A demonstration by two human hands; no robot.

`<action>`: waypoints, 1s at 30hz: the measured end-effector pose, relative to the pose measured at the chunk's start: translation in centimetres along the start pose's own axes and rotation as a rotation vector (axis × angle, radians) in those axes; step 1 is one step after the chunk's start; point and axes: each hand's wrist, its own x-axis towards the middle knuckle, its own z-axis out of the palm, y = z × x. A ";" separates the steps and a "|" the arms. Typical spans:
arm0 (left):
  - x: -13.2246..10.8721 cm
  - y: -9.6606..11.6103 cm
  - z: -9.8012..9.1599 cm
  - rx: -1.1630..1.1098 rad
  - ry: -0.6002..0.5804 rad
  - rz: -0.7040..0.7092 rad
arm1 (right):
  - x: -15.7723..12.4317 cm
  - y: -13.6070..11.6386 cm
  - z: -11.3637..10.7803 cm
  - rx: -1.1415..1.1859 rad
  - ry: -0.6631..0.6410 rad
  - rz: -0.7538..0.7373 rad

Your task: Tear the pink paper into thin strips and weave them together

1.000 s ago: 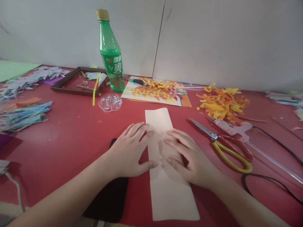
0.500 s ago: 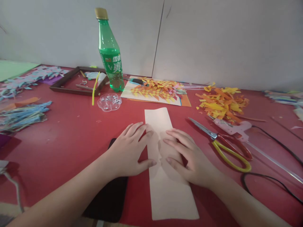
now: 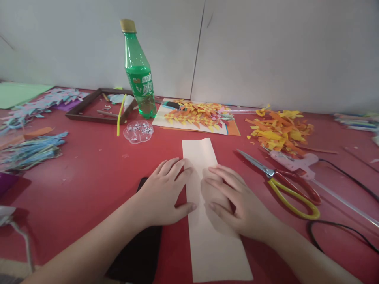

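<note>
A long cream paper strip (image 3: 204,165) lies lengthwise on the red table (image 3: 89,169), running away from me. My left hand (image 3: 166,193) rests flat on the strip's left edge, fingers spread and thumb laid on the paper. My right hand (image 3: 237,201) presses on the strip's right side, fingers stretched out and pointing left toward the other hand. Neither hand grips anything. Under my left wrist lies a black phone (image 3: 139,252).
Red-and-yellow scissors (image 3: 284,185) lie open to the right, beside a pink glue gun (image 3: 296,159) with black cables (image 3: 340,230). Behind stand a green bottle (image 3: 138,75), a dish of googly eyes (image 3: 137,131), a woven orange-yellow paper piece (image 3: 198,114), orange scraps (image 3: 281,128), a wooden frame (image 3: 97,106) and blue strips (image 3: 29,146).
Both hands stay flat on the strip with hardly any movement of their own. The whole scene has slid slightly down in view as the camera tilted up.
</note>
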 end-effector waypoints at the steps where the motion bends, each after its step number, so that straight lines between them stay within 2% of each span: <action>1: 0.0 0.0 0.0 0.003 0.005 0.005 | 0.0 0.0 0.0 -0.003 -0.004 0.004; 7: 0.3 0.0 0.4 0.012 0.012 0.081 | 0.0 0.1 0.0 -0.023 -0.043 0.012; 12: 1.2 0.7 0.3 0.045 -0.019 0.076 | 0.1 0.0 0.2 -0.037 -0.018 -0.005; 17: 2.2 1.8 0.1 0.077 0.045 0.103 | 0.3 -0.1 0.2 -0.028 0.020 -0.038; 22: 2.2 1.9 0.4 0.044 0.084 0.104 | 0.2 0.0 0.2 -0.003 0.068 -0.057; 30: 2.2 1.8 0.3 0.063 0.073 0.097 | -0.1 0.0 0.0 0.007 0.051 -0.063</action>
